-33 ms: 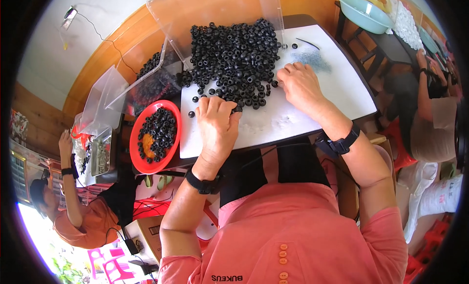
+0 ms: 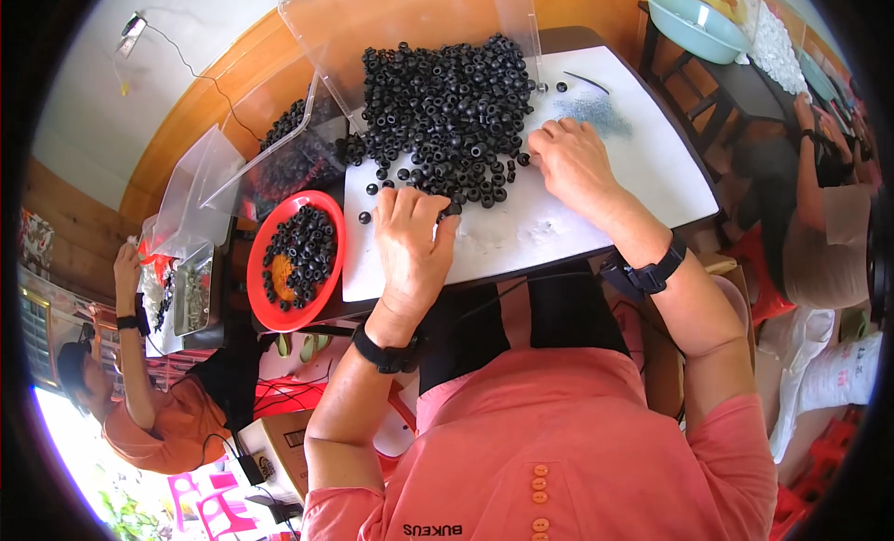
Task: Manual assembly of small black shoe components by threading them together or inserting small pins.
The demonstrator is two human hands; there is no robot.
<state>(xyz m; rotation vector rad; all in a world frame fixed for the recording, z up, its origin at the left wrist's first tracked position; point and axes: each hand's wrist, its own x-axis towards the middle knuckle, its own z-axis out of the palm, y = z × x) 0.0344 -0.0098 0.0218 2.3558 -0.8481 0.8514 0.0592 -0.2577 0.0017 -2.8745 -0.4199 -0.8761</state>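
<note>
A large heap of small round black bead-like pieces with holes (image 2: 447, 103) spills from a clear plastic bin (image 2: 317, 29) onto a white board (image 2: 503, 238). At the heap's near edge, my left hand (image 2: 410, 234) is closed, a black bead-like piece (image 2: 453, 209) between thumb and forefinger. My right hand (image 2: 570, 159) rests by the heap's right edge, fingers curled in. One black piece touches its thumb side; whatever lies under those fingers is hidden. Left of the board, a red oval basin (image 2: 339, 234) holds more black pieces and something orange.
Left of the heap stands another clear bin (image 2: 270, 159) of black pieces. A thin dark strip (image 2: 587, 82) and bluish smudges (image 2: 596, 114) are on the board's far right. Co-workers sit at left (image 2: 158, 420) and right (image 2: 829, 234). A pale blue basin (image 2: 694, 27) stands at upper right.
My left hand has shifted very slightly at the heap's near edge. The right hand stays in place.
</note>
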